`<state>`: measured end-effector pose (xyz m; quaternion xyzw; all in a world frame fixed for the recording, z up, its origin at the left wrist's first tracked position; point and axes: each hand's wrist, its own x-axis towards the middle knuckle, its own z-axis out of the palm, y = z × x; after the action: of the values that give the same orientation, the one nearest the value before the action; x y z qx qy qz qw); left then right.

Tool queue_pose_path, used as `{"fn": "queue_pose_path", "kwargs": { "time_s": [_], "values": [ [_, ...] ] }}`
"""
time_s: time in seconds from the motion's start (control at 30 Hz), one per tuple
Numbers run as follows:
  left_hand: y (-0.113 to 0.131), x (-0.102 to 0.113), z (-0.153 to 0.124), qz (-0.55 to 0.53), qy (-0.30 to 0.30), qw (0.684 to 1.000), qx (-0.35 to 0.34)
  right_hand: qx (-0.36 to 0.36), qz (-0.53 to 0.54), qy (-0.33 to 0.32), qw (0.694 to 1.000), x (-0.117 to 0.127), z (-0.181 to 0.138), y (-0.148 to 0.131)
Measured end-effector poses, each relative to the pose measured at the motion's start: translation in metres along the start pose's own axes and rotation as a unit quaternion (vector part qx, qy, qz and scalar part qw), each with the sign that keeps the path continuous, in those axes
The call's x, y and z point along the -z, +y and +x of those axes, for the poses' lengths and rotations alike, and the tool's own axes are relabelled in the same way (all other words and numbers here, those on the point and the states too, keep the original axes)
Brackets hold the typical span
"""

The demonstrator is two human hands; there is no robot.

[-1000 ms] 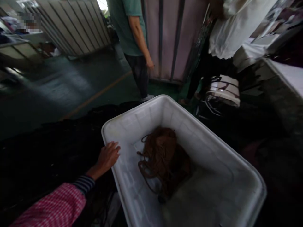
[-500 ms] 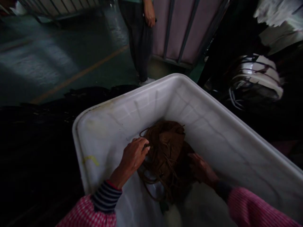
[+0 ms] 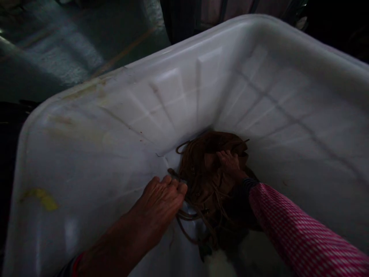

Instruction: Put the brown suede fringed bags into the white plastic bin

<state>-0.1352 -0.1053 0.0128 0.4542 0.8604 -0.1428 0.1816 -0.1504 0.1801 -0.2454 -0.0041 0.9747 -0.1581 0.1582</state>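
- Your left hand (image 3: 161, 202) reaches into the white tub (image 3: 86, 127), fingers curled down onto the near edge of the brown bundle (image 3: 207, 173) and its loose cords.
- Your right hand (image 3: 230, 163) is closed on the top of that bundle, pinching a fold.
- The bundle sits at the bottom of the tub, in its far corner.
- You look to be at the gathering stage: both hands are on it, not yet raised.
- Lifting it calls for collecting the trailing cords first, lest they snag.
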Motion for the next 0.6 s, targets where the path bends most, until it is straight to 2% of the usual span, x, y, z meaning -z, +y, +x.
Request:
{"fn": "queue_pose_path", "kwargs": {
  "time_s": [0.07,0.17,0.27,0.37,0.47,0.53,0.6],
  "values": [
    [-0.001,0.007,0.010,0.015,-0.028,0.999,0.001,0.031,0.012,-0.020,0.999,-0.006,-0.037,0.011],
    [-0.003,0.018,0.023,0.018,-0.038,0.999,-0.001,0.074,0.045,-0.052,0.995,-0.002,-0.110,0.026],
    [-0.001,0.026,0.032,-0.008,-0.025,0.999,0.020,0.092,0.127,-0.063,0.986,0.004,-0.178,0.021],
    [0.006,0.026,0.041,-0.084,0.003,0.995,0.045,0.159,0.161,-0.062,0.972,-0.003,-0.227,-0.011],
    [0.013,0.016,0.059,-0.200,0.024,0.978,0.062,0.228,0.158,-0.019,0.961,-0.028,-0.256,-0.054],
    [0.018,0.007,0.084,-0.243,0.035,0.966,0.078,0.243,0.151,0.008,0.958,-0.044,-0.266,-0.078],
    [0.027,0.001,0.120,-0.253,0.054,0.962,0.088,0.242,0.158,0.016,0.957,-0.055,-0.269,-0.097]
  ]
}}
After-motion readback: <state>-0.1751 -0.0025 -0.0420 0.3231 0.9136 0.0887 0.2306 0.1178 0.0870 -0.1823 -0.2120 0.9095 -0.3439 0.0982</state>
